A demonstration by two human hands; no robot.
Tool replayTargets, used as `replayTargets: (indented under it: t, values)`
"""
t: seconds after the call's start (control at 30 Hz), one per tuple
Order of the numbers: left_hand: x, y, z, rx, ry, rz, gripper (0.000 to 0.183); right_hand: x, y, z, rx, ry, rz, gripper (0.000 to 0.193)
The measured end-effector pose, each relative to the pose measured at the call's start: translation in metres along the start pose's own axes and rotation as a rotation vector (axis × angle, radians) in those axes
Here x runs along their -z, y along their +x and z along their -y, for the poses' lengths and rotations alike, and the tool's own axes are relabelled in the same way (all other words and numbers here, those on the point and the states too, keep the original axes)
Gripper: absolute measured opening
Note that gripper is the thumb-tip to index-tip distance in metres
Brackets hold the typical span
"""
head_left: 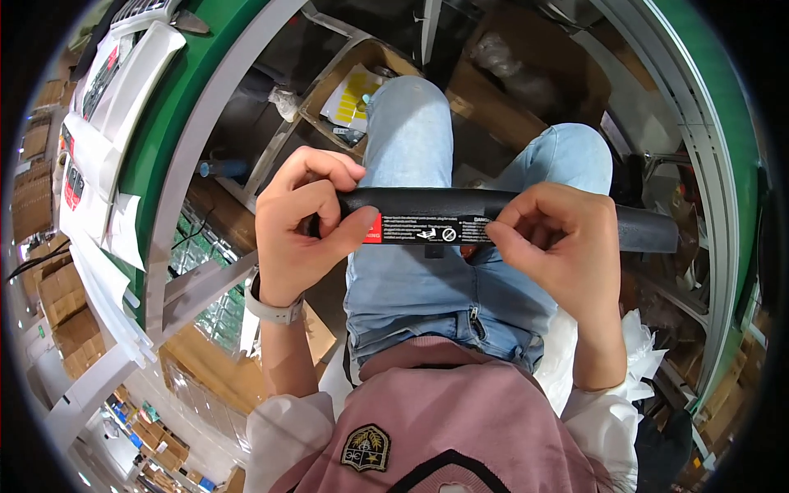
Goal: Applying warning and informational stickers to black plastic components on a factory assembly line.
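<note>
A long black plastic bar [436, 200] lies crosswise above my thighs. A black warning label [429, 231] with a red patch at its left end runs along the bar's near side. My left hand [288, 222] is closed around the bar's left end, its thumb on the red patch. My right hand [567, 242] is closed in a pinch at the label's right end, thumb and fingertips against it. Whether that end is stuck down is hidden by the fingers. Past my right hand, the bar's greyer end [649, 232] sticks out.
A green-topped bench [177, 107] curves along the left, bearing white molded parts [136, 90] and label sheets [125, 226]. Another green surface [723, 74] is at the right. Below stand an open carton [337, 78] with yellow-and-white sheets and a larger cardboard box [542, 82] with clear plastic.
</note>
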State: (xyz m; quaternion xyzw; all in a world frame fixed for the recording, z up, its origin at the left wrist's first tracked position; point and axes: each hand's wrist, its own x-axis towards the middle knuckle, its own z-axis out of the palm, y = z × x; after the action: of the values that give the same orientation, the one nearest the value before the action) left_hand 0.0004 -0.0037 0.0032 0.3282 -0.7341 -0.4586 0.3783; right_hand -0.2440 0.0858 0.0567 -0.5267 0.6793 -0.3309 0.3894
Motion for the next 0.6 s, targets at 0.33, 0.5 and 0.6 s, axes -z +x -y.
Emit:
replayTargets:
  t: [0.33,0.5,0.6]
  values:
    - [-0.003,-0.003,0.003,-0.037,-0.003,-0.030,0.041,-0.004,0.002,0.005,0.112,-0.189,-0.007,0.014]
    - [-0.010,-0.003,0.002,-0.129,0.104,-0.113,0.041,0.006,0.002,0.023,-0.037,-1.016,0.046,0.032]
    - [-0.013,-0.004,0.002,-0.148,0.103,-0.126,0.038,-0.016,0.003,0.026,0.566,-0.779,0.017,0.071]
